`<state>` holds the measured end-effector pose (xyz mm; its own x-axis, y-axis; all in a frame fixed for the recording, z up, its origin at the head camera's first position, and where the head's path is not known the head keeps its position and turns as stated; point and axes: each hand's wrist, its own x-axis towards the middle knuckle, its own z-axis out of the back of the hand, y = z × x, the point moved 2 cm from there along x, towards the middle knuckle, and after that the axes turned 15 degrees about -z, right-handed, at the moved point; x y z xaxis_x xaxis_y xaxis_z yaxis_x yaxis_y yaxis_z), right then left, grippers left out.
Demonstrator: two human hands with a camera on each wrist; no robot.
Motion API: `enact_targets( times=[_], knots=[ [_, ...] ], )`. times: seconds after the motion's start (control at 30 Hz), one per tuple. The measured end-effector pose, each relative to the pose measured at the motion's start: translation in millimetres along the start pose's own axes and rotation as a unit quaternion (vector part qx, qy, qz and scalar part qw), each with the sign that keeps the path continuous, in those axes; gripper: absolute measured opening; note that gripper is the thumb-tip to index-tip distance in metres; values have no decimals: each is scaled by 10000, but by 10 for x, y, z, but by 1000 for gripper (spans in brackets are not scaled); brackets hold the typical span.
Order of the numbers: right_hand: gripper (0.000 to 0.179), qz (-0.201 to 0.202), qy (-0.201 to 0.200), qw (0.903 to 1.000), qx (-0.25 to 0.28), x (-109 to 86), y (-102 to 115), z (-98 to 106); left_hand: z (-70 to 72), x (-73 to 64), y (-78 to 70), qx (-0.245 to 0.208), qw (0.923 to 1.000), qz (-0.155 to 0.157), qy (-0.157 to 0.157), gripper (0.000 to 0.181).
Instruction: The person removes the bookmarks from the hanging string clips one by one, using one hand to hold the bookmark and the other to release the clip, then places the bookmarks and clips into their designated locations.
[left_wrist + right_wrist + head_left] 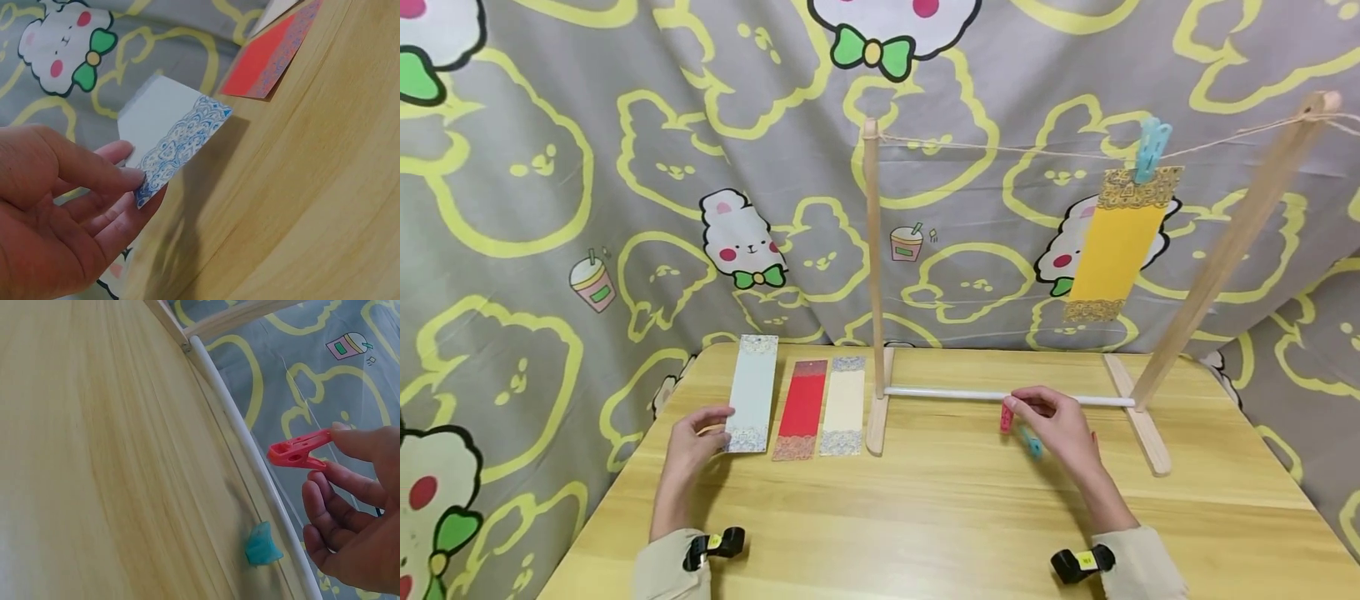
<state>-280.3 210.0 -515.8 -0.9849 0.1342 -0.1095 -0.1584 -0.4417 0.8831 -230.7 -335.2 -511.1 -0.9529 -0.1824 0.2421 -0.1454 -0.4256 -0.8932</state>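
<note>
My left hand point(691, 443) pinches the lower left edge of a pale blue card point(753, 387), a tall strip with lace-like patterned ends. In the left wrist view the thumb lies on its blue pattern point(181, 140), and the card is tilted up off the table. A red clothespin point(295, 452) is held by its handle ends between thumb and fingertip of my right hand point(1063, 427), above the table. Below that hand lies a teal clothespin point(1033, 444). Something small and red point(1094, 437) shows beside the right wrist, mostly hidden.
A red card point(800, 408) and a cream card point(844, 406) lie left of a wooden stand point(874, 250). A white rod point(955, 392) joins its feet. From its string point(992, 147), a light-blue clothespin point(1150, 150) holds a yellow card point(1101, 254). Patterned cloth point(572, 350) hangs behind.
</note>
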Motion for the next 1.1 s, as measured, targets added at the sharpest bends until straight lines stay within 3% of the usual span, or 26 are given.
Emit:
enact_targets(
  times=[0.27, 0.47, 0.87, 1.1],
  knots=[
    [41, 269, -93, 9983, -501, 77, 64, -16, -47, -9, 10, -8, 9999, 112, 119, 41],
    [34, 317, 24, 9949, -956, 89, 89, -25, -80, -2, 17, 55, 9998, 19, 198, 40],
    [29, 119, 216, 9885, -1491, 150, 48, -136, -74, -8, 26, 94, 9992, 65, 380, 40],
    [34, -310, 266, 9852, -1665, 154, 50, -175, -74, -24, 37, 99, 9986, 92, 515, 39]
  ],
)
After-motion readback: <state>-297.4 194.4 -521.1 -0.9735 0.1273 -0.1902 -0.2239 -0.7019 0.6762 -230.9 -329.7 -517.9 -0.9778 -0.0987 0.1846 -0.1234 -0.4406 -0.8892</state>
